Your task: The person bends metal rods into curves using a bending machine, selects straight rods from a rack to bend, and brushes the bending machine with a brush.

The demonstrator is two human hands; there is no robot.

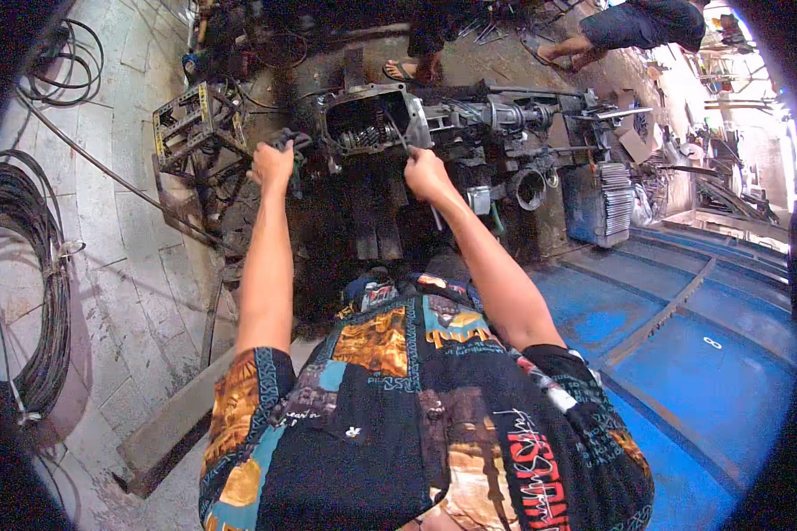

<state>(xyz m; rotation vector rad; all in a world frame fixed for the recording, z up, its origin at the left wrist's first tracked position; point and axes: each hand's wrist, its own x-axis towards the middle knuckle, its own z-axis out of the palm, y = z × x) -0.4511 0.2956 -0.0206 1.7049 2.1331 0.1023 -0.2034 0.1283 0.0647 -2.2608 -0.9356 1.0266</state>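
An opened gearbox housing (413,112) lies in front of me, with toothed gears (363,138) showing inside its dark cavity. My right hand (429,176) is closed around a thin metal bar (398,134). The bar's upper end reaches into the opening, and its lower end sticks out below my fist. To the left of the housing, my left hand (273,165) is closed at a dark, lumpy part (294,140). Its fingers are partly hidden, so what exactly they grip is unclear.
A greasy metal frame stand (189,128) is left of my left hand. More drivetrain parts (509,115) extend right, near a finned metal block (604,203). Blue metal panels (682,327) lie at the right, coiled cable (40,292) at the left. Two people's legs (584,49) show at the top.
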